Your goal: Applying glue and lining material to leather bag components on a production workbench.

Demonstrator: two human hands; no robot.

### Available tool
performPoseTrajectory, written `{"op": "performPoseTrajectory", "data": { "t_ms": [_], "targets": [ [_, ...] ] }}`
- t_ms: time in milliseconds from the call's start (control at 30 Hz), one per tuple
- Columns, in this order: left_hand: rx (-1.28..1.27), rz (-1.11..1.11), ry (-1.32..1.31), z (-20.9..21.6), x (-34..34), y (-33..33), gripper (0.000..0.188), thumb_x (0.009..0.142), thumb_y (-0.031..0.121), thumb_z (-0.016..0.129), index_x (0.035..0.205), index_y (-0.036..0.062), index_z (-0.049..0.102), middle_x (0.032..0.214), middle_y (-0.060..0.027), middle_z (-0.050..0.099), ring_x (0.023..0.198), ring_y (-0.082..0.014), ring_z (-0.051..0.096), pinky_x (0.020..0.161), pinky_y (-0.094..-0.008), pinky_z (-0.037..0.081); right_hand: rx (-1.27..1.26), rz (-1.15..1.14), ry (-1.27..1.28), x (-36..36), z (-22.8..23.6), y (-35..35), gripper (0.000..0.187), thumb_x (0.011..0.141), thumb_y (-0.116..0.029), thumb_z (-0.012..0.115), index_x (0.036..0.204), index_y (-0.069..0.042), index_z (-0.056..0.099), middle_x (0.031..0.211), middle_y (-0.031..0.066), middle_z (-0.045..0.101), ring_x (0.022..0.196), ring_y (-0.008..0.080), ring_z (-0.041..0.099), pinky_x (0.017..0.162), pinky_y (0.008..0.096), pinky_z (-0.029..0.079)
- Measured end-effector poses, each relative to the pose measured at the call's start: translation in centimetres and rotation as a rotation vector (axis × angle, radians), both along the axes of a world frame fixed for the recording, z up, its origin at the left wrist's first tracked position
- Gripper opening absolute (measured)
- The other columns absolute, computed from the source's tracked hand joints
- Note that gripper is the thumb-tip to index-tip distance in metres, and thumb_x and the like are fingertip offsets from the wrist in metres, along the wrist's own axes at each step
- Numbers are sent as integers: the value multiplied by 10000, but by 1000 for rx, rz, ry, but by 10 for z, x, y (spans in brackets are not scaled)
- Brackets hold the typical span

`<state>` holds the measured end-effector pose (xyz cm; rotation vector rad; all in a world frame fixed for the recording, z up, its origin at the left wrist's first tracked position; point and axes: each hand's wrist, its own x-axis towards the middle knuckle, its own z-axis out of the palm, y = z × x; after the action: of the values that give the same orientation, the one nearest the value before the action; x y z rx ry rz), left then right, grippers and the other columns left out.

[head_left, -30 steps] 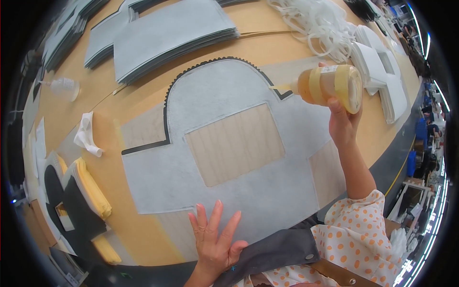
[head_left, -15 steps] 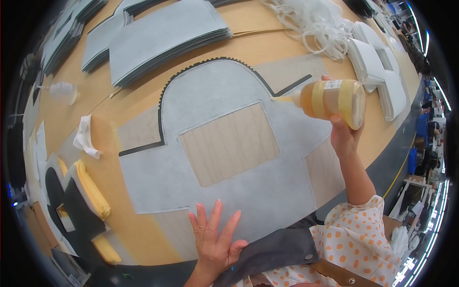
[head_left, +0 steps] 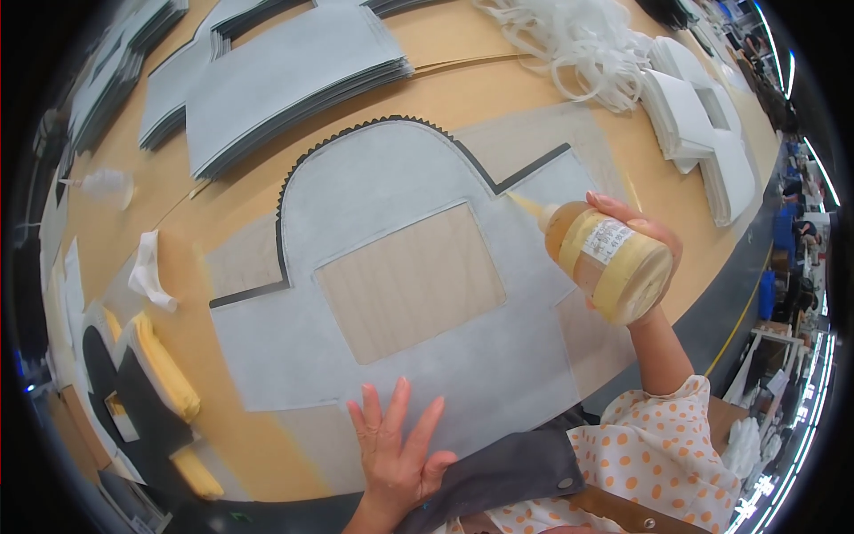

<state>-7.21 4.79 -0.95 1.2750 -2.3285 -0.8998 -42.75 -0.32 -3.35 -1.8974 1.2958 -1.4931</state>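
1. Head view, nearest to us: our left hand [head_left: 391, 454] lies flat with fingers spread wide on the lower edge of the grey fabric panel [head_left: 374, 392], beside a dark grey cloth [head_left: 507, 476] at our waist.
2. Our right hand [head_left: 645, 245] wraps its fingers around a yellow squeeze bottle [head_left: 605, 258], tilted so that its nozzle points at the panel's right shoulder.
3. The panel lies spread on the tan table [head_left: 498, 84], with a rectangular cut-out [head_left: 409, 280] at its middle and a dark zigzag trim [head_left: 356, 133] along its arched top.
4. To the left sit yellow and black pieces [head_left: 156, 383] and a white rag [head_left: 147, 276].
5. Farthest off are stacks of grey panels [head_left: 285, 80], tangled white straps [head_left: 578, 40] and white cut pieces [head_left: 703, 133].
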Motion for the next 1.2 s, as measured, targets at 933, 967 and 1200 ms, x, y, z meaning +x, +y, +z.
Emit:
{"op": "performPoseTrajectory", "data": {
  "t_ms": [933, 967, 1200],
  "targets": [
    [0, -31, -13, 0, -10, -1, 638, 1027, 539, 344, 1162, 20, 689, 1425, -274, 464, 1455, -482, 202, 1176, -579, 101, -99, -362, -99, -44, -3, -3, 695, 870, -285, 756, 1369, -77, 320, 1375, 277, 494, 1314, 378, 478, 1070, 468, 400],
    [1, -35, -9, 0, -10, -1, 638, 1027, 539, 344, 1162, 20, 689, 1425, -274, 464, 1455, -482, 202, 1176, -579, 101, -89, -395, -95, -45, -2, -3, 682, 889, -294, 735, 1379, -76, 315, 1384, 264, 493, 1314, 357, 481, 1075, 456, 395],
    [12, -27, -2, 4, -11, -1, 650, 1025, 547, 338, 1159, 17, 690, 1434, -289, 449, 1460, -479, 193, 1177, -577, 103, 81, -495, -490, -37, 5, -3, 584, 954, -364, 645, 1388, -58, 402, 1379, 175, 523, 1267, 265, 530, 1003, 417, 498]
  ]
}}
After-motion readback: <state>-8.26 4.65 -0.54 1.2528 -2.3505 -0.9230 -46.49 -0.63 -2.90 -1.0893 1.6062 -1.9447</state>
